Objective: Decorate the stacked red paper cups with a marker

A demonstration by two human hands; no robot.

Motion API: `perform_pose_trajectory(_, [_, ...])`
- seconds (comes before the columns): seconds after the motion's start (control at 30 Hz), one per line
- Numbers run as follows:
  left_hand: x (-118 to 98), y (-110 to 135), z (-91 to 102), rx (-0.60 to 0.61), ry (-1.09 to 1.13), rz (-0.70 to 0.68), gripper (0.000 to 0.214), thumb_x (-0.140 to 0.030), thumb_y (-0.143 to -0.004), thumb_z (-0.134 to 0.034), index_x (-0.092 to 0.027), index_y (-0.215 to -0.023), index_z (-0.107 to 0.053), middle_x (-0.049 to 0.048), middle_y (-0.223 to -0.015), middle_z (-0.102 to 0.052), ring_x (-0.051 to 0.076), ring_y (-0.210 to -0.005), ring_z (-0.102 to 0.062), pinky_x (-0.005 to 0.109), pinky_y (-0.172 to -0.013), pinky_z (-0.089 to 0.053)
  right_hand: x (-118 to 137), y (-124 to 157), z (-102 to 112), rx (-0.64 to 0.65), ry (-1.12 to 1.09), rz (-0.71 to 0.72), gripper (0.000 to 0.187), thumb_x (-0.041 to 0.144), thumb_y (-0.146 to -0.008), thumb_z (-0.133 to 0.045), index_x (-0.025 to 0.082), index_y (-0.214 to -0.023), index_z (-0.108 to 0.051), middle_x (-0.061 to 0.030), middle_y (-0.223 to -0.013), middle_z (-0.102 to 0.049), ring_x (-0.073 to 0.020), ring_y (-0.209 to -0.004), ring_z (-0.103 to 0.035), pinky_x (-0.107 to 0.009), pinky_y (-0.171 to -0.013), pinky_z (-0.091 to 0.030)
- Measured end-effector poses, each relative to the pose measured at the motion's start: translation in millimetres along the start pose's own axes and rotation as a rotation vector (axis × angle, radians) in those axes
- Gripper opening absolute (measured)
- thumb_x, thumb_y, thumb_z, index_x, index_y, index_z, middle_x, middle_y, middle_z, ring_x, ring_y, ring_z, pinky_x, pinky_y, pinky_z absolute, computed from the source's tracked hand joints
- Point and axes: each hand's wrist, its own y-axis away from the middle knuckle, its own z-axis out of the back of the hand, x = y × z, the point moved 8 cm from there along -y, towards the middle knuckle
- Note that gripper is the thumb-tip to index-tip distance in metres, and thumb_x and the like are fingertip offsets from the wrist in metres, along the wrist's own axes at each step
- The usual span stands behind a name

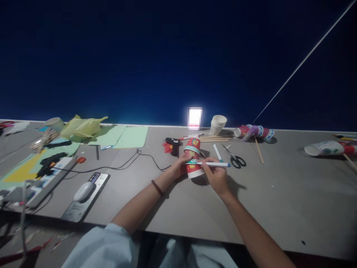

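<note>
My left hand [180, 168] is wrapped around a red decorated paper cup piece [193, 144], which looks like two cups joined end to end, with pale teal bands and yellow figures. It is held tilted above the table. In my right hand [216, 178] is a white marker [221, 164] with a blue end, lying nearly level. Its front end reaches the teal band on the lower cup; whether the tip touches is too small to tell. Just beyond the cups lies a black glue gun [173, 144]. To the right are another marker [218, 152] and black-handled scissors [237, 161].
Wooden sticks [214, 139] and a stack of white paper cups [218, 124] stand behind. Decorated cup pieces [260, 132] lie at right. At left are a power strip [52, 180], a phone [96, 186] with a white case on it, green paper [132, 136] and a black cable [111, 169].
</note>
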Motion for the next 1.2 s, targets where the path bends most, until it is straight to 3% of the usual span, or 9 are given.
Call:
perform_pose_trajectory(0.3, [0, 1, 0.1, 0.001, -0.019, 0.002, 0.041, -0.022, -0.070, -0.077, -0.013, -0.108, -0.065, 0.0106, -0.098, -0.073, 0.022, -0.087, -0.069, 0.036, -0.089, -0.049, -2, 1, -1, -0.002, -0.021, -0.002, 0.016, 0.039, -0.084, -0.065, 0.023, -0.085, -0.063, -0.0053, -0.091, -0.073, -0.0224, -0.089, -0.070, -0.035, -0.081, -0.057])
perform_pose_trajectory(0.53, [0, 0, 0.2, 0.009, -0.024, -0.006, 0.042, -0.023, -0.070, -0.078, -0.014, -0.108, -0.064, 0.0091, -0.095, -0.073, 0.022, -0.085, -0.069, 0.037, -0.090, -0.048, 4, -1, 1, -0.052, -0.021, -0.011, 0.020, 0.043, -0.084, -0.064, 0.022, -0.083, -0.062, -0.0033, -0.082, -0.070, -0.0191, -0.076, -0.068, -0.029, -0.068, -0.055])
perform_pose_trajectory(0.97, [0, 0, 1.7, -0.005, -0.034, 0.003, 0.045, -0.023, -0.068, -0.080, -0.015, -0.109, -0.063, 0.0093, -0.096, -0.073, 0.023, -0.086, -0.069, 0.037, -0.090, -0.048, -2, 1, -2, -0.013, -0.048, -0.041, 0.020, 0.042, -0.083, -0.066, 0.023, -0.084, -0.062, -0.0044, -0.089, -0.073, -0.0206, -0.085, -0.070, -0.032, -0.077, -0.056])
perform_pose_trajectory(1.2, [-1, -1, -1.8, 0.028, -0.042, -0.013, 0.043, -0.026, -0.071, -0.077, -0.013, -0.111, -0.066, 0.0125, -0.103, -0.073, 0.025, -0.092, -0.069, 0.040, -0.095, -0.046, 1, 0, 11, -0.159, -0.058, -0.055, 0.023, 0.043, -0.083, -0.066, 0.021, -0.087, -0.062, -0.0039, -0.087, -0.071, -0.0178, -0.078, -0.068, -0.030, -0.072, -0.054])
